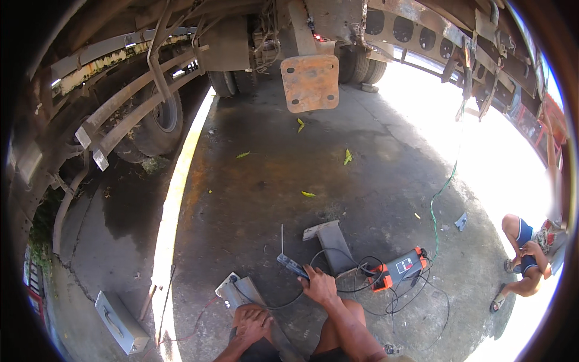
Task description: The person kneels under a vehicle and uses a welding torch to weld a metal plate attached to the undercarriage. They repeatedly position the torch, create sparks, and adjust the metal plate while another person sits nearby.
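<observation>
My right hand (319, 286) is closed round a welding electrode holder (292, 264), and a thin welding rod (281, 238) stands nearly upright from its jaws. A black cable runs from the holder. My left hand (253, 326) lies flat on my left knee, fingers stretched out and holding nothing. Just beyond my right hand is a grey bent steel piece (338, 250) on the ground. Beside my left knee lies a steel beam with an end plate (247, 291). An orange and grey welding machine (399, 270) sits to the right, with looped cables around it.
A truck chassis spans overhead, with a rusty four-holed plate (310, 84) hanging at centre and a wheel (160, 117) at left. A grey metal toolbox (117, 323) stands lower left. A green cord (434, 211) crosses the concrete. At right, a person (528, 262) crouches or sits.
</observation>
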Action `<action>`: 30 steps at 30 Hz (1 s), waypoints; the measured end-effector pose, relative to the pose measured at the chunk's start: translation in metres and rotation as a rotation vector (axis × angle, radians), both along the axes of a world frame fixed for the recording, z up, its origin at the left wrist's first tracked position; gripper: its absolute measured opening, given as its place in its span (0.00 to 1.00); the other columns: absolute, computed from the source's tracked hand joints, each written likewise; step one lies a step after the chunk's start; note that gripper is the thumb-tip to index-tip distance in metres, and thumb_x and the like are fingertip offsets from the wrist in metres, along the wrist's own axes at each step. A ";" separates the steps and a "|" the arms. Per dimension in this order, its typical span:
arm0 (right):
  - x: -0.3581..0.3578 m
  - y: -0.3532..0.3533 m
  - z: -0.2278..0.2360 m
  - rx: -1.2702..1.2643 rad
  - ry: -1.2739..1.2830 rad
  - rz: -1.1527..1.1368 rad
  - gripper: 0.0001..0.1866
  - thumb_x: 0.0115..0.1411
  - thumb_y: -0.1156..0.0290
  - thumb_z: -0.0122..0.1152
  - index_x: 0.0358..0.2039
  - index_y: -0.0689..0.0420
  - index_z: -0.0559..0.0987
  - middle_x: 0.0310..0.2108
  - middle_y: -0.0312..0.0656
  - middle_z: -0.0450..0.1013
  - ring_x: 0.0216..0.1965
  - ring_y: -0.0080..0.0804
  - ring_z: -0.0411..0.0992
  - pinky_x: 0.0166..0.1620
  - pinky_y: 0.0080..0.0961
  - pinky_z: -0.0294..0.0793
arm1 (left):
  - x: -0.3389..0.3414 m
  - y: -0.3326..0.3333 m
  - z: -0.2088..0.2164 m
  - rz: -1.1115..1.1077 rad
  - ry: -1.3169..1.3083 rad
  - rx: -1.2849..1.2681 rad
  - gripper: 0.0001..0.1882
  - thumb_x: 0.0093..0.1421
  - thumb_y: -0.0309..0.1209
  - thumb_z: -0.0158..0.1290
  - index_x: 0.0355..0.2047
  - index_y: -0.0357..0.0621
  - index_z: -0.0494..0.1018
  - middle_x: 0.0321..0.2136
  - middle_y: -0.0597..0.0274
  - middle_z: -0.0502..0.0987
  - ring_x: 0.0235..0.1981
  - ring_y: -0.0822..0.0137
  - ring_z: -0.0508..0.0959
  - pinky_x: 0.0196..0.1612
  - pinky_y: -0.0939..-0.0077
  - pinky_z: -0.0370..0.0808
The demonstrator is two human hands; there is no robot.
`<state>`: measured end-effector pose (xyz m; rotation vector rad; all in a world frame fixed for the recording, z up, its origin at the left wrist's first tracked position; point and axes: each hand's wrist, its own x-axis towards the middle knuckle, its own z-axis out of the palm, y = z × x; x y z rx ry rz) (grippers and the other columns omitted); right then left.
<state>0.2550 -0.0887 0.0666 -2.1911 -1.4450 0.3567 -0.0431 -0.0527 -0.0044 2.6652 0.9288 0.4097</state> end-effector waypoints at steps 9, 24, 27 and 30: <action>-0.006 -0.006 0.005 0.112 -0.091 0.077 0.27 0.70 0.51 0.60 0.63 0.52 0.74 0.43 0.53 0.80 0.38 0.59 0.82 0.39 0.51 0.83 | 0.004 0.005 -0.003 -0.007 0.028 -0.037 0.22 0.66 0.45 0.58 0.51 0.42 0.82 0.49 0.55 0.84 0.57 0.55 0.78 0.66 0.53 0.63; 0.009 0.042 0.323 0.774 -0.081 -0.045 0.25 0.73 0.66 0.48 0.66 0.64 0.63 0.43 0.68 0.75 0.44 0.72 0.76 0.50 0.53 0.74 | 0.007 0.016 0.005 -0.018 0.197 -0.093 0.30 0.68 0.50 0.53 0.59 0.39 0.77 0.62 0.53 0.73 0.68 0.54 0.65 0.73 0.38 0.52; 0.014 0.063 0.351 0.844 -0.144 -0.096 0.26 0.73 0.69 0.48 0.67 0.66 0.61 0.44 0.70 0.75 0.45 0.72 0.75 0.51 0.54 0.73 | 0.009 0.018 -0.002 -0.019 0.192 -0.098 0.29 0.67 0.50 0.54 0.57 0.39 0.78 0.61 0.53 0.74 0.69 0.54 0.65 0.74 0.37 0.52; 0.021 0.082 0.363 0.874 -0.200 -0.127 0.27 0.72 0.71 0.49 0.69 0.67 0.60 0.45 0.71 0.75 0.47 0.72 0.75 0.52 0.55 0.73 | 0.008 0.021 -0.002 -0.013 0.210 -0.103 0.29 0.67 0.50 0.54 0.57 0.39 0.78 0.62 0.52 0.73 0.69 0.54 0.65 0.75 0.38 0.52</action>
